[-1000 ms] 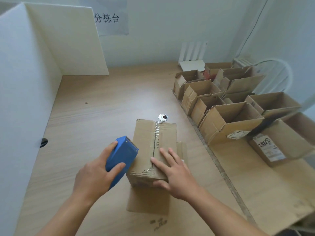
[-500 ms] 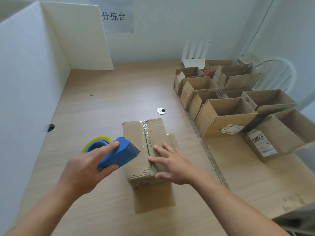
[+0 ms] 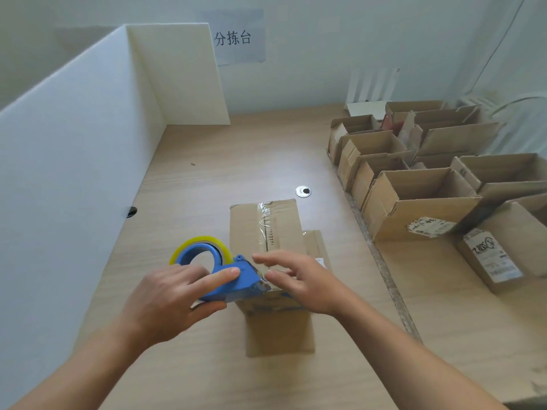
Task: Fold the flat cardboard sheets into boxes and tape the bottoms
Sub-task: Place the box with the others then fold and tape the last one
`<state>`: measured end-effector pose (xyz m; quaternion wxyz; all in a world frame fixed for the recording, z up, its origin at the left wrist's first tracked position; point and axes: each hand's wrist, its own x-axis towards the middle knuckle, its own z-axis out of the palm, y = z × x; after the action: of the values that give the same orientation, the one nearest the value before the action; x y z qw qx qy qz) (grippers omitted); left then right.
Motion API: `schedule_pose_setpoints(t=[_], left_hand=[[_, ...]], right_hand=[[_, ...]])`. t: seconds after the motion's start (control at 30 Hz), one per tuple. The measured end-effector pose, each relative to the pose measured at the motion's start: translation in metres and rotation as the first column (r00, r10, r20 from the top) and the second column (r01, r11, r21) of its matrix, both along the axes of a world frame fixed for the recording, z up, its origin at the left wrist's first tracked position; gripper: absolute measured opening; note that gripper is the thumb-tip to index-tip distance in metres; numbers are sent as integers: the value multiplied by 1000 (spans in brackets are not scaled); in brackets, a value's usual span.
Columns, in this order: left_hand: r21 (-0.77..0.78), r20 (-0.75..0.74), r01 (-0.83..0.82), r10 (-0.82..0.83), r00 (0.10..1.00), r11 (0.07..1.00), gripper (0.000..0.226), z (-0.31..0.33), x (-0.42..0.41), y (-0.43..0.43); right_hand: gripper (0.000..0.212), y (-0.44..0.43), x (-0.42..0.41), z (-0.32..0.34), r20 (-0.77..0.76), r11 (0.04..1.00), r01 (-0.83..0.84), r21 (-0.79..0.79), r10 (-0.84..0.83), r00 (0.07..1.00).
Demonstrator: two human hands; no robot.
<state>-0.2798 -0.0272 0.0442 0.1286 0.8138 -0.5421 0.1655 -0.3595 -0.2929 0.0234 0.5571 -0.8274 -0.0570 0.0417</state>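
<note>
While the left hand (image 3: 174, 297) gripped the tape dispenser (image 3: 233, 279) at the near edge of the box (image 3: 281, 220), the right hand (image 3: 299, 279) lay open on its top. A strip of tape (image 3: 264, 220) covered the centre seam of the box, which stood mid-table (image 3: 207, 179). Cutting the tape apparently remained; finished boxes (image 3: 414, 208) stood at right.

Box (image 3: 266, 229) mid-table (image 3: 207, 179); tape dispenser (image 3: 219, 273) at its left; open boxes (image 3: 420, 202) right.
</note>
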Motion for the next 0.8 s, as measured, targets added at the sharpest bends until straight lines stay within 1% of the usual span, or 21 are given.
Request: schedule_pose_setpoints(t=[0.07, 0.2, 0.33, 0.43, 0.5, 0.6, 0.7, 0.8], left_hand=[[4, 3, 12, -12, 1000, 1000, 51, 3, -2, -2], [7, 26, 57, -57, 998, 998, 53, 5, 1, -2], [0, 0, 109, -109, 994, 994, 53, 8, 3, -6], [-7, -10, 136, -136, 991, 991, 51, 9, 8, -10], [-2, -22, 148, -148, 989, 989, 51, 10, 11, -11], [2, -34, 163, -163, 986, 987, 51, 11, 14, -13], [-1, -44, 182, -182, 982, 983, 51, 12, 17, -14], [7, -73, 176, -175, 982, 984, 50, 15, 19, -16]], right_hand=[[33, 2, -1, 1, -11, 999, -20, 36, 20, 1000], [34, -1, -4, 7, -65, 998, -38, 57, 41, 997], [26, -3, -3, 13, -75, 994, 20, 104, -12, 997], [14, -3, 2, 9, -57, 991, 82, 105, -76, 995], [12, -3, 5, 5, -68, 985, 131, 110, -124, 990], [15, -2, 4, 2, -76, 978, 158, 139, -149, 986], [25, -3, 2, 1, -88, 975, 169, 144, -157, 984], [34, -5, -1, 1, -127, 954, 181, 240, -154, 980]])
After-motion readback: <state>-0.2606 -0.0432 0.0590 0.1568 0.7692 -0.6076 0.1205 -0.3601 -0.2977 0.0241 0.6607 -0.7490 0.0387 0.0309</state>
